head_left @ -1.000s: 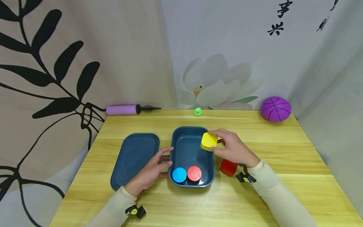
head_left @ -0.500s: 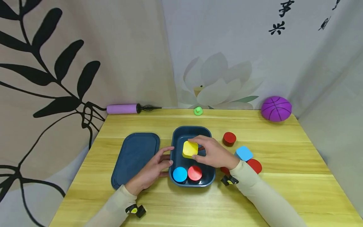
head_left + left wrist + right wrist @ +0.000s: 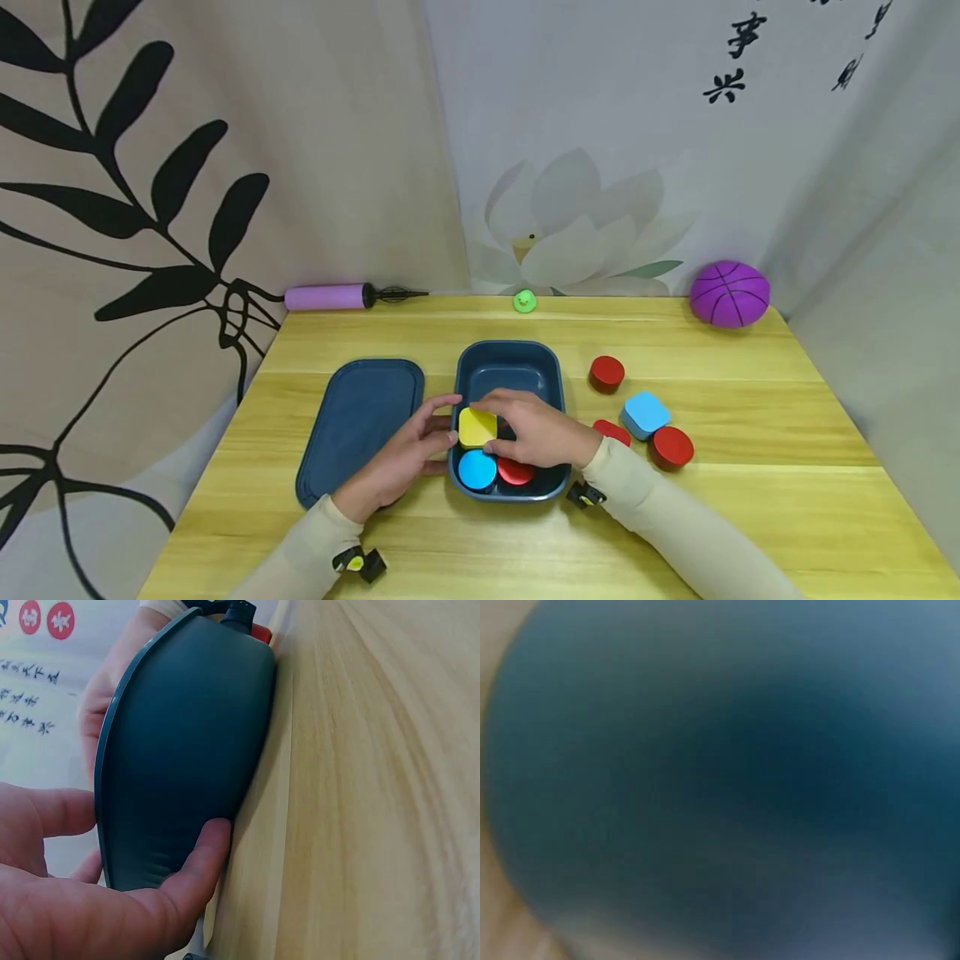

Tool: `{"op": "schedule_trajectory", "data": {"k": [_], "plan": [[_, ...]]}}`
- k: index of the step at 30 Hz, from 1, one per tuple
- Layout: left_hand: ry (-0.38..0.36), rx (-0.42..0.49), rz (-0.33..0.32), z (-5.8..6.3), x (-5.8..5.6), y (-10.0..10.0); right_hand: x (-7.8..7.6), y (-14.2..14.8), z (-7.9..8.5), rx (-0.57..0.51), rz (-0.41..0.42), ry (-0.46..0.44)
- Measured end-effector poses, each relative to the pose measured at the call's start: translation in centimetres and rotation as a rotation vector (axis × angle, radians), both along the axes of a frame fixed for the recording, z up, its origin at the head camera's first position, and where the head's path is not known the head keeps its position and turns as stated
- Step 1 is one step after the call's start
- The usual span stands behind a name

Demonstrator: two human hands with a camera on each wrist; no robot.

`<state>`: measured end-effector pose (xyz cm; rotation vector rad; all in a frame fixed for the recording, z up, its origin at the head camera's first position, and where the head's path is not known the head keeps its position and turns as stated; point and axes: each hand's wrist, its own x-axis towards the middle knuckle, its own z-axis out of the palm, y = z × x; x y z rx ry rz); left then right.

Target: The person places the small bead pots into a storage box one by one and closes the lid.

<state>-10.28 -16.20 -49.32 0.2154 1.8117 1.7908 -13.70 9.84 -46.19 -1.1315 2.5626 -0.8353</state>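
In the head view, my right hand [image 3: 536, 432] pinches a yellow rounded-square block [image 3: 477, 427] between thumb and fingers, inside the dark blue box [image 3: 513, 368] at its left wall. Just in front of that block lie a blue round block [image 3: 477, 471] and a red round block [image 3: 516, 473], the red one partly hidden by the hand. My left hand [image 3: 405, 454] rests against the box's left outer side. Up close in the left wrist view, its thumb [image 3: 206, 859] presses the outer wall and a finger touches near the rim. The right wrist view is filled by a blurred dark blue surface.
A matching dark blue lid [image 3: 360, 425] lies left of the box. To the right are red round blocks [image 3: 606, 374], a blue square block [image 3: 645, 415] and a partly covered red block [image 3: 612, 432]. Along the back sit a purple pump [image 3: 326, 297], a green toy duck [image 3: 524, 301] and a purple ball [image 3: 730, 294].
My right hand has carried the yellow block from the box's right rim leftward and down, beside the blue round block. The left hand has stayed at the box's side.
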Motion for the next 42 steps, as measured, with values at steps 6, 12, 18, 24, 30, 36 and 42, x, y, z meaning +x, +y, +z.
{"op": "schedule_trajectory", "data": {"k": [6,12,18,24,30,36,42], "plan": [[-0.01,-0.005,0.001,-0.1,0.1,0.0,0.1,-0.2,-0.6,0.037,0.013,0.0],[-0.005,-0.001,-0.004,-0.1,0.0,-0.1,-0.1,-0.1,-0.3,-0.005,0.025,-0.012],[-0.004,0.003,-0.005,0.0,-0.2,-0.1,-0.2,0.5,0.3,-0.078,0.012,-0.009],[-0.013,-0.002,0.001,0.0,-0.1,0.0,-0.1,2.0,1.0,-0.146,-0.018,-0.006],[-0.015,-0.007,0.012,-0.2,-0.2,0.0,0.1,3.8,2.1,-0.19,-0.089,0.013],[-0.012,-0.006,0.017,-0.2,-0.2,-0.1,0.4,5.8,3.4,-0.254,-0.179,0.042],[-0.01,-0.005,0.014,-0.3,-0.1,-0.1,0.1,8.7,3.6,-0.319,-0.259,0.129]]}}
